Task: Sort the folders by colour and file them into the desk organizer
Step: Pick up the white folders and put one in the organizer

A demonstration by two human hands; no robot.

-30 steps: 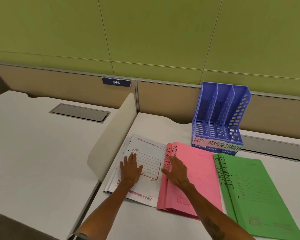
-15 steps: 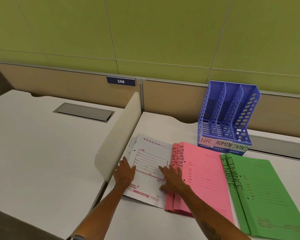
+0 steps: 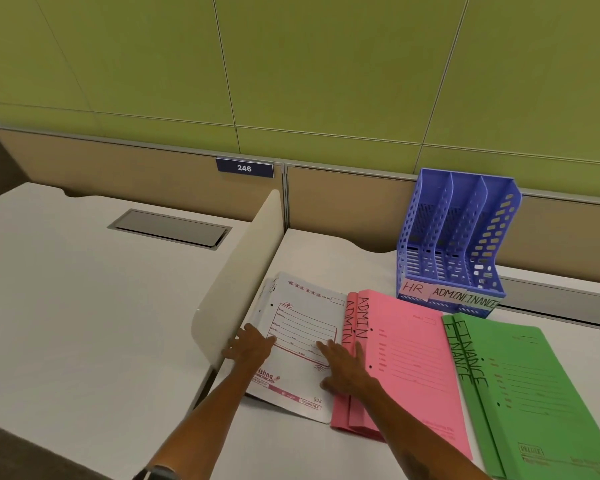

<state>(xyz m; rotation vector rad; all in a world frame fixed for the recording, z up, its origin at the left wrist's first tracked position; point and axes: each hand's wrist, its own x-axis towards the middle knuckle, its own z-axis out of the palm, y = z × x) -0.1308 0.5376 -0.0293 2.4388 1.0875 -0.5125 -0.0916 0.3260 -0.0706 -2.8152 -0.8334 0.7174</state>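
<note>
Both hands slid off the face of the white folders (image 3: pixel 298 344) to their edges since a second ago: left hand (image 3: pixel 252 348) at the left edge, fingers curled, grip unclear; right hand (image 3: pixel 343 367) flat and open at the right edge, against the pink ADMIN folders (image 3: pixel 406 358). Right of that hand lie the green FINANCE folders (image 3: pixel 530 393). Beyond it on the worktop (image 3: pixel 326 258), the organizer (image 3: pixel 454 237) looks empty. Sorting looks done, filing starts: next, pinch the white stack, lift, stand it in the HR slot
</note>
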